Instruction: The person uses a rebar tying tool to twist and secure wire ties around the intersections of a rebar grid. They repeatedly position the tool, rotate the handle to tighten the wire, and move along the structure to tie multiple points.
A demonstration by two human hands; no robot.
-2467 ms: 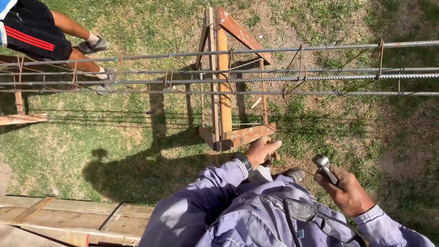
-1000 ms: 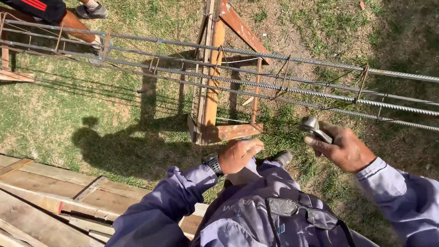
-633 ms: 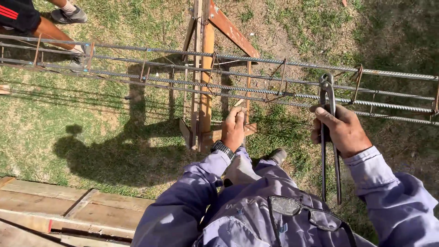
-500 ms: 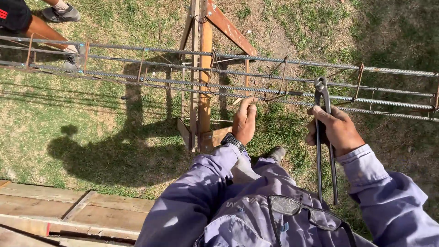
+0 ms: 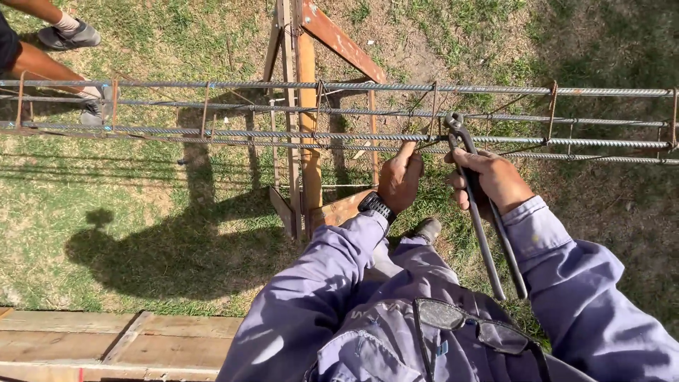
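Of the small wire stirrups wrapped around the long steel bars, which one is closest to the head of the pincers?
The stirrup just left of the pincers, above the left hand; the other stirrups stand farther along the bars.

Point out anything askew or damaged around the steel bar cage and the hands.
Nothing looks broken. The thin rusty stirrup beside the left hand leans instead of standing square to the long ribbed steel bars; the others look upright.
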